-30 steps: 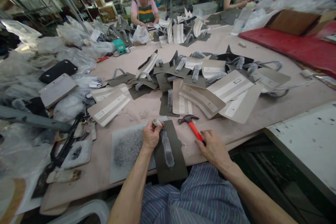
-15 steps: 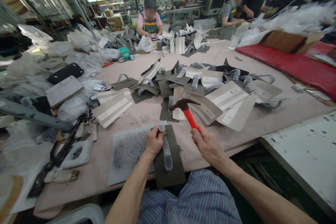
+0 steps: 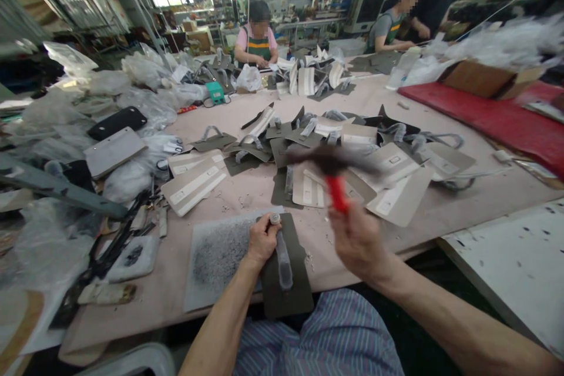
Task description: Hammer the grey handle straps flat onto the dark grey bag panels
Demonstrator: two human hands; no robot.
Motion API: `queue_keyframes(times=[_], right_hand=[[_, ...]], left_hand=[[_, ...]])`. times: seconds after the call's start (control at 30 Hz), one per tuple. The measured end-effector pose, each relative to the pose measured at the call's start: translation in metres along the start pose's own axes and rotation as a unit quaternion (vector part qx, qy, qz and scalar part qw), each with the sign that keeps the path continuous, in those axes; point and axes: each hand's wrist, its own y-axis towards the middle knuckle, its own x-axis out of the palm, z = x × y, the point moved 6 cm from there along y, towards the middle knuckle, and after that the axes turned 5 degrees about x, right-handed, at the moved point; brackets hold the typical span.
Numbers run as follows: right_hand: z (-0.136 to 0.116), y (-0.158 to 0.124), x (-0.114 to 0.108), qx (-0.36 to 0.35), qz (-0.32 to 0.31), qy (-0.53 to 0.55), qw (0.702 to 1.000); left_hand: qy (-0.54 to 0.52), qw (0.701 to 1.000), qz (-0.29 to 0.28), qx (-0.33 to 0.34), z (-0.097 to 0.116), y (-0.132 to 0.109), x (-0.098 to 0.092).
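Two hands are busy: the left hand (image 3: 263,241) clenches a short tool (image 3: 275,219) at the far end of the near grey panel (image 3: 298,288), right of the speckled board (image 3: 194,299); the right hand (image 3: 359,241) grips a raised claw hammer (image 3: 337,191). Hammering seems underway, calling for true aim.

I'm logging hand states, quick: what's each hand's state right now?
Left hand: closed, holding a pale-ended tool at the far end of a dark panel.
Right hand: closed, holding the red-handled hammer, blurred.
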Motion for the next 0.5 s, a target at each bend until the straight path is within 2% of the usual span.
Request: queue_keyframes(times=[0.1, 0.17, 0.4, 0.47, 0.5], right_hand=[[0.027, -0.025, 0.043, 0.006, -0.186, -0.108, 0.977], [0.049, -0.035, 0.053, 0.033, -0.234, -0.139, 0.962], [0.129, -0.070, 0.072, 0.171, -0.249, -0.145, 0.942], [0.127, -0.072, 0.076, 0.141, -0.201, -0.163, 0.955], [0.117, -0.071, 0.077, 0.103, -0.170, -0.162, 0.967]], left_hand=[[0.003, 1.000, -0.011, 0.001, -0.003, -0.001, 0.002], [0.003, 1.000, -0.009, 0.001, -0.003, -0.001, 0.002], [-0.024, 1.000, 0.002, -0.014, -0.001, -0.001, 0.000], [-0.029, 0.999, 0.008, -0.016, -0.002, -0.001, -0.001], [-0.030, 0.999, 0.010, -0.018, -0.002, -0.001, -0.001]])
